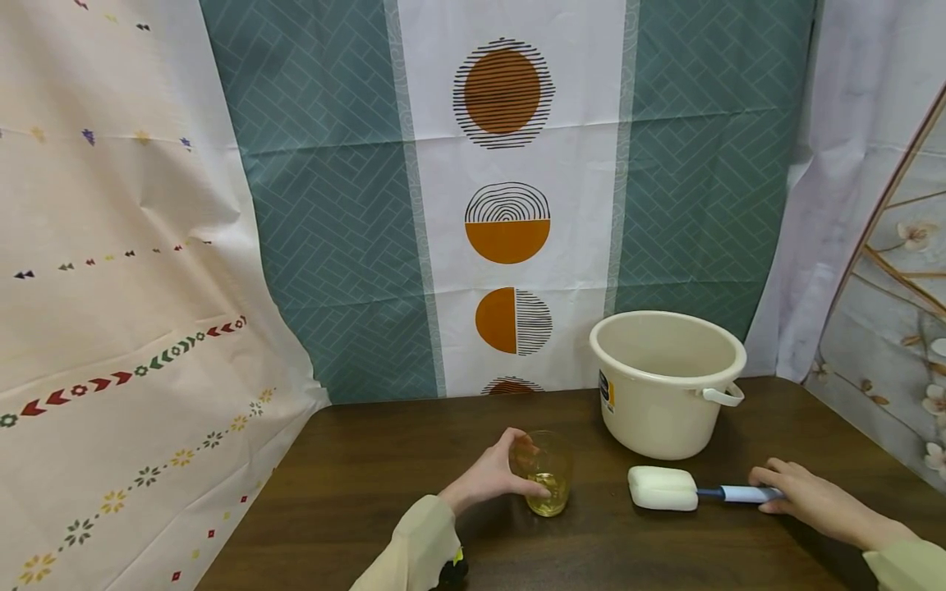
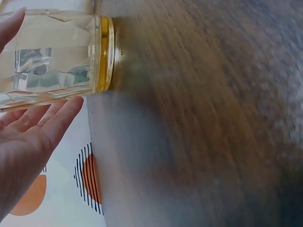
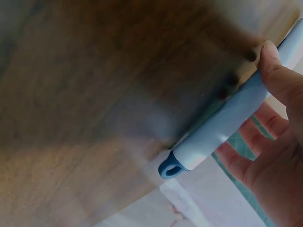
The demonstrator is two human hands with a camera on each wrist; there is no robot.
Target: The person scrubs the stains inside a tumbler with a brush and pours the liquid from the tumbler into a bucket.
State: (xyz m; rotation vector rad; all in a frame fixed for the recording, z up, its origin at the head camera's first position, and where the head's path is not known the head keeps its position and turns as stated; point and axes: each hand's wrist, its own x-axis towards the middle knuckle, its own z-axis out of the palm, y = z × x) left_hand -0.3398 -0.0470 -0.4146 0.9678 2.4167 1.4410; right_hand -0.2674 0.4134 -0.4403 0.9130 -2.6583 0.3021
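A see-through, amber-tinted drinking glass (image 1: 549, 480) stands upright on the brown table. My left hand (image 1: 497, 474) holds it from the left side, thumb at the front and fingers round the back. Close up in the left wrist view, the glass (image 2: 57, 56) sits between the thumb and the fingers. To the right lies a bottle brush (image 1: 663, 488) with a white sponge head and a pale blue handle. My right hand (image 1: 809, 498) grips the end of that handle. In the right wrist view, the thumb lies on the handle (image 3: 222, 123), with the other fingers on its far side.
A cream plastic bucket (image 1: 661, 410) with a side handle stands at the back right, behind the brush. Patterned cloth (image 1: 517, 246) hangs along the table's back edge, with more cloth at the left and right. A small dark object (image 1: 453, 570) shows beside the left sleeve.
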